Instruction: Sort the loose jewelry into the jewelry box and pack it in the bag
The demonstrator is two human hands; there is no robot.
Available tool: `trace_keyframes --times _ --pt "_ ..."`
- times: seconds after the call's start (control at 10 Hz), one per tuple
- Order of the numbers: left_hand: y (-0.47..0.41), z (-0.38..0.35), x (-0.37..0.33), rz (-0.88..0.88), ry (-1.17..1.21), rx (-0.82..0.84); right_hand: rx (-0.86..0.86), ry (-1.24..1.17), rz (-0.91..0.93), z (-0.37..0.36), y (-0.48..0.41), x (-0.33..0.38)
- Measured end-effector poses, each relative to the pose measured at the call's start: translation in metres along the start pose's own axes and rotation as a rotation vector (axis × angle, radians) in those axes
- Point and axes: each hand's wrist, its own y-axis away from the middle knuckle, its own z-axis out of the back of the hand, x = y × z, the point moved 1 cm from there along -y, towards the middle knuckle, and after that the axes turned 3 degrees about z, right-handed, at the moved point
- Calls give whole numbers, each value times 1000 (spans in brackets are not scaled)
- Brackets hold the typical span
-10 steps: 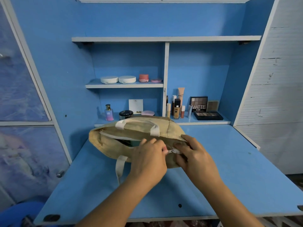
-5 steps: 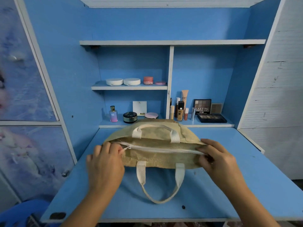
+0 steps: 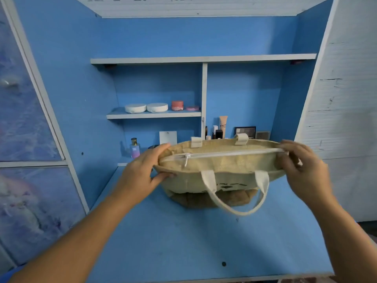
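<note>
A tan woven bag (image 3: 228, 176) with white handles stands upright on the blue desk (image 3: 204, 242). Its white zipper (image 3: 230, 154) runs shut along the top, with the pull hanging near the left end. My left hand (image 3: 142, 172) grips the bag's left end between thumb and fingers. My right hand (image 3: 299, 166) grips the right end, fingers curled over the top edge. No jewelry box or loose jewelry shows; the bag's inside is hidden.
Behind the bag, blue shelves hold white round tins (image 3: 145, 107), a pink jar (image 3: 177, 105), a perfume bottle (image 3: 134, 149), a cream tube (image 3: 223, 126) and a makeup palette (image 3: 244, 132). A white wall (image 3: 346, 99) stands at the right.
My left hand drew the zipper from the right end to the left, closing the bag. Both hands then took the bag's ends and raised it upright.
</note>
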Motion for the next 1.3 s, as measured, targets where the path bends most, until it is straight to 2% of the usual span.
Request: trace_keyframes --times 0.1,0.3,0.4,0.5,0.6,0.8,0.9,1.0,1.3 --pt "-32 -17 -17 80 98 50 -15 -112 -66 13 -21 -15" --pt "-74 -64 -29 197 187 78 198 80 57 13 -34 -49" --pt "-90 -86 -32 235 204 80 194 255 115 3 -45 -68" --pt "-96 -107 -42 252 233 174 170 292 44 -8 -59 -84" --pt "-84 -135 -54 202 102 263 131 287 91 -18 -62 -98" --pt "-49 -190 -48 236 -144 259 298 448 84 -55 -15 -129" --pt "-44 -197 -42 255 -178 336 402 501 39 -64 7 -135" --pt "-47 -195 -38 250 -194 356 413 490 6 -65 11 -133" --pt "-25 -163 -47 231 -119 420 612 523 -44 -44 41 -79"
